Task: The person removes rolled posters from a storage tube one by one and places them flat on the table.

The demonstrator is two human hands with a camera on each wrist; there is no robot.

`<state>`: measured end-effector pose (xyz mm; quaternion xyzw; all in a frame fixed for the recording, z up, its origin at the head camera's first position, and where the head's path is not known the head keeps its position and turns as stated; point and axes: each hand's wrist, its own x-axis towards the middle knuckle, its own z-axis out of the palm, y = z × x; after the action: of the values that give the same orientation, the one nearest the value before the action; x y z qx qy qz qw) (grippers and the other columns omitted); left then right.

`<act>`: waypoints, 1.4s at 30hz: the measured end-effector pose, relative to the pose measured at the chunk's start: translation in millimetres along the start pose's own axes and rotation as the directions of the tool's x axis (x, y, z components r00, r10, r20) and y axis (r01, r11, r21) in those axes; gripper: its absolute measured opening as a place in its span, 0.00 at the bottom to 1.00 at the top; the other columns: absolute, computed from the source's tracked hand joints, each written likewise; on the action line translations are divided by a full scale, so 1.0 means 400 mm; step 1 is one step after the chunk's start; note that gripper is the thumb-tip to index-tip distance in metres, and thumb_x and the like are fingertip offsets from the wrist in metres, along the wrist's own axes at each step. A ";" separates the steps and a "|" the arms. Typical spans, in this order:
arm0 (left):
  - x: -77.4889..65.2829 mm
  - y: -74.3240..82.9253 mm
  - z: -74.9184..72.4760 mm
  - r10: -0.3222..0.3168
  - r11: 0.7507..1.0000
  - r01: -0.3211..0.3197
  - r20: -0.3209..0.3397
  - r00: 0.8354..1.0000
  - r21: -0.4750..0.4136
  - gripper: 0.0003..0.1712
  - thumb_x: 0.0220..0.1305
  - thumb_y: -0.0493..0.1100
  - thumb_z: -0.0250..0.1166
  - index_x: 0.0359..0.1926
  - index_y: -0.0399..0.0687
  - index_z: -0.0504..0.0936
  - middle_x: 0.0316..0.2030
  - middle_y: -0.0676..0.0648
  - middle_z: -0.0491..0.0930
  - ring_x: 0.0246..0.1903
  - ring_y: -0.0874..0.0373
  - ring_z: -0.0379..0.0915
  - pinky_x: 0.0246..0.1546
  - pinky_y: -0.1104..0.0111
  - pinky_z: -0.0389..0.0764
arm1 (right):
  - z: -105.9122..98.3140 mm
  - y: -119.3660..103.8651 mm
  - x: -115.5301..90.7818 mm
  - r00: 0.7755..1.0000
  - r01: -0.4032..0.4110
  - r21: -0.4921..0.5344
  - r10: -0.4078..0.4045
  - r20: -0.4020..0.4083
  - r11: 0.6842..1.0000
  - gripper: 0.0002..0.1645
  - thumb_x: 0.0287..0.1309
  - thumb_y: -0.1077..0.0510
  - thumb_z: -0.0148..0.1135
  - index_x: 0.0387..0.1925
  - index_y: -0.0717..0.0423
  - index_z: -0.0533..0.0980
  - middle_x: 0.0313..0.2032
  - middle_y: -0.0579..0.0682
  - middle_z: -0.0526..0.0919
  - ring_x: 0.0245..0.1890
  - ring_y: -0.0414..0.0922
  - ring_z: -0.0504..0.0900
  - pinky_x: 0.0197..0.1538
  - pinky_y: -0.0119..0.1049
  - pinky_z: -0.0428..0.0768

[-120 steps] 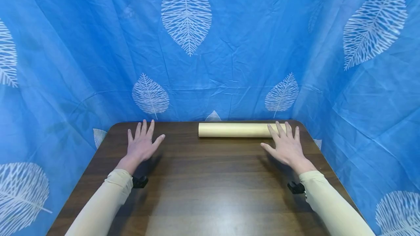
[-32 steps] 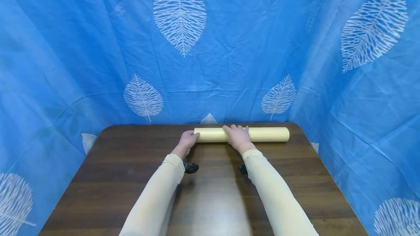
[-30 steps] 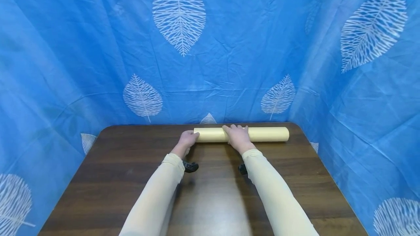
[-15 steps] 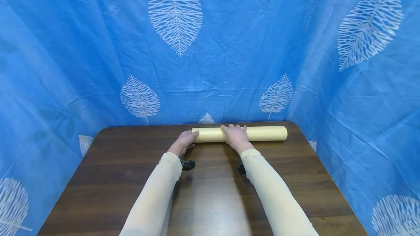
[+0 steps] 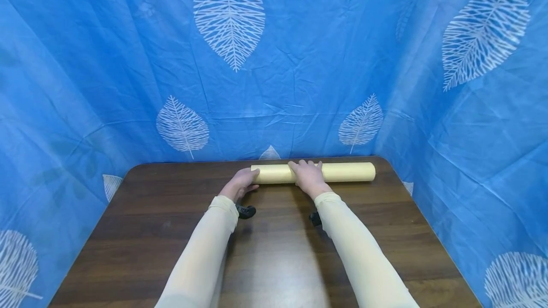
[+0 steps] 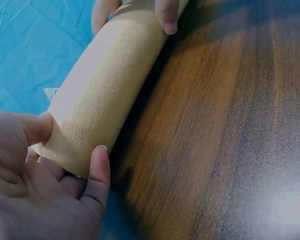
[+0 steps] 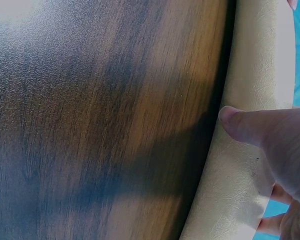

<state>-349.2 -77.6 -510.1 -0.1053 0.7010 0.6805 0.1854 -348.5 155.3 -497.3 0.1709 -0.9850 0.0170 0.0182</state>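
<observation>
A cream-coloured roll (image 5: 348, 172) of textured, leather-like sheet lies along the far edge of the table, its length running left to right. At its left end my left hand (image 5: 240, 183) holds the rim; in the left wrist view the fingers (image 6: 99, 167) and thumb stand on either side of the end. My right hand (image 5: 309, 177) grips the roll from above, left of its middle. Across the near side of the roll lies the right thumb (image 7: 245, 125) in the right wrist view, with other fingers on the far side. The roll's underside is hidden.
The dark wood-grain table (image 5: 274, 251) has rounded far corners. A blue curtain (image 5: 295, 61) with white leaf prints hangs behind and on both sides. A black wrist device (image 5: 246, 211) shows under the left cuff, another (image 5: 315, 218) under the right.
Both hands, spread apart over the table at first, have moved inward and taken hold of the roll. Over the last second the left hand's fingers shift slightly at the end; the roll stays nearly still.
</observation>
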 end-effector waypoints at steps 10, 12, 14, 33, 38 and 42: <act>-0.008 0.006 0.014 0.009 0.998 -0.008 0.005 1.000 -0.064 0.28 0.80 0.41 0.51 0.72 0.30 0.62 0.51 0.38 0.70 0.46 0.52 0.69 0.60 0.57 0.77 | -0.006 0.001 -0.004 1.000 -0.009 0.004 0.009 0.005 1.000 0.40 0.54 0.60 0.78 0.67 0.44 0.71 0.57 0.60 0.80 0.57 0.66 0.75 0.64 0.77 0.60; -0.008 0.007 0.015 0.014 0.998 -0.013 0.009 1.000 -0.063 0.28 0.80 0.41 0.51 0.72 0.30 0.61 0.52 0.38 0.70 0.47 0.52 0.69 0.60 0.56 0.78 | -0.008 0.001 -0.003 1.000 -0.010 -0.001 0.010 0.005 1.000 0.40 0.54 0.60 0.78 0.67 0.44 0.71 0.57 0.60 0.80 0.57 0.66 0.75 0.64 0.77 0.59; -0.007 0.007 0.014 0.023 0.998 -0.022 0.020 1.000 -0.053 0.28 0.80 0.41 0.50 0.73 0.30 0.60 0.54 0.37 0.69 0.50 0.50 0.69 0.60 0.55 0.78 | -0.009 0.000 -0.003 1.000 -0.013 -0.009 0.013 0.007 1.000 0.40 0.54 0.59 0.78 0.67 0.44 0.71 0.57 0.60 0.79 0.57 0.66 0.75 0.64 0.77 0.59; -0.023 0.008 0.021 0.093 0.989 -0.079 -0.114 0.989 0.127 0.22 0.77 0.44 0.59 0.61 0.30 0.74 0.43 0.43 0.73 0.41 0.55 0.70 0.51 0.59 0.81 | -0.007 0.002 -0.004 1.000 -0.018 -0.014 0.018 0.007 1.000 0.40 0.54 0.59 0.77 0.67 0.45 0.71 0.58 0.59 0.79 0.58 0.66 0.75 0.64 0.77 0.59; -0.030 0.006 0.013 0.103 0.987 -0.085 -0.137 0.985 0.133 0.19 0.73 0.43 0.63 0.54 0.29 0.76 0.42 0.44 0.73 0.42 0.54 0.71 0.54 0.55 0.81 | -0.004 0.000 -0.008 1.000 -0.019 -0.010 0.019 0.006 1.000 0.41 0.54 0.60 0.77 0.68 0.44 0.71 0.58 0.59 0.79 0.58 0.66 0.75 0.65 0.77 0.59; -0.032 0.007 -0.002 0.094 0.990 -0.077 -0.144 0.985 0.119 0.21 0.73 0.41 0.60 0.57 0.28 0.77 0.43 0.43 0.74 0.38 0.55 0.71 0.47 0.61 0.82 | -0.001 -0.002 -0.011 1.000 -0.014 -0.009 0.014 0.011 1.000 0.39 0.55 0.60 0.77 0.67 0.45 0.71 0.57 0.60 0.79 0.58 0.66 0.75 0.65 0.77 0.59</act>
<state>-338.9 -79.5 -502.6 -0.1149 0.7540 0.6375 0.1087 -344.1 156.2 -496.9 0.1638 -0.9863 0.0116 0.0133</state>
